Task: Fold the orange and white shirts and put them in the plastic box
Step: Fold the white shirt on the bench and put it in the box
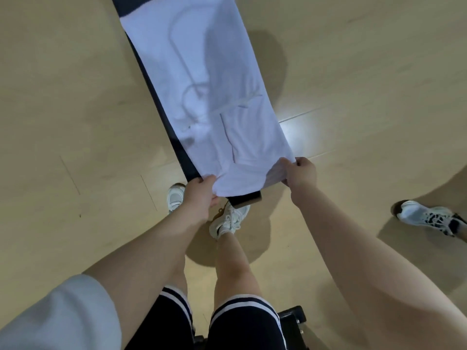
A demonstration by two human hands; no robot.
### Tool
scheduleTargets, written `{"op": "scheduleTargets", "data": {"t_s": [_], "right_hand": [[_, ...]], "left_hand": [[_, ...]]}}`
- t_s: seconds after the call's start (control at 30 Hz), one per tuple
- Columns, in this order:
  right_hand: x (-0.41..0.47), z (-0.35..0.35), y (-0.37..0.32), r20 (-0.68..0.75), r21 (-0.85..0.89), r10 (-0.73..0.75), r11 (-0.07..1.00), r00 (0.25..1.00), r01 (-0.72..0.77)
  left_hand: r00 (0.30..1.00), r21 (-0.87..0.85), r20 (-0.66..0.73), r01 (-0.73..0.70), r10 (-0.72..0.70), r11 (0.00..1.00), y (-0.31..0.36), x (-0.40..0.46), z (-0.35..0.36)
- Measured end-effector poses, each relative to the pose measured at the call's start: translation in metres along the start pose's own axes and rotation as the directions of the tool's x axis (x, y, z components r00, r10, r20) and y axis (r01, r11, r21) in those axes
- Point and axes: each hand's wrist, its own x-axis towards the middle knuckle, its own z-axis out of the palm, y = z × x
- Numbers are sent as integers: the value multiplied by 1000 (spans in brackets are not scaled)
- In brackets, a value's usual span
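Note:
A white shirt [214,79] lies folded into a long strip along a narrow dark bench [182,152] that runs away from me. My left hand [199,195] grips the shirt's near left corner at the bench end. My right hand [300,173] pinches the near right corner, fingers curled round the cloth. The near edge of the shirt is lifted a little and sags between my hands. No orange shirt and no plastic box show in this view.
Light wooden floor [75,122] lies on both sides of the bench. My own legs and white sneakers [230,221] stand just below the bench end. Another person's sneaker [429,218] is on the floor at the right. A dark metal frame [290,322] is at the bottom.

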Motion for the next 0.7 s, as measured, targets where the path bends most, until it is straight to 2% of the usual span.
{"op": "scheduleTargets", "data": {"t_s": [0.2,0.3,0.43,0.57,0.7], "right_hand": [[-26,1,-71,35,-136,-237,961,971,240],[-29,14,-118,81,-201,-383,898,920,392],[-16,43,-181,133,-262,-437,850,890,456],[11,79,-241,112,-235,-420,869,901,435],[38,115,-289,160,-165,-378,900,912,402]], "left_hand": [[975,199,-65,-195,211,960,55,-31,-26],[964,285,-18,-250,266,925,101,-32,-37],[961,376,47,-270,273,887,168,-5,-52],[980,258,59,-197,188,946,235,27,-63],[981,91,32,-194,191,977,287,65,-76]]}}
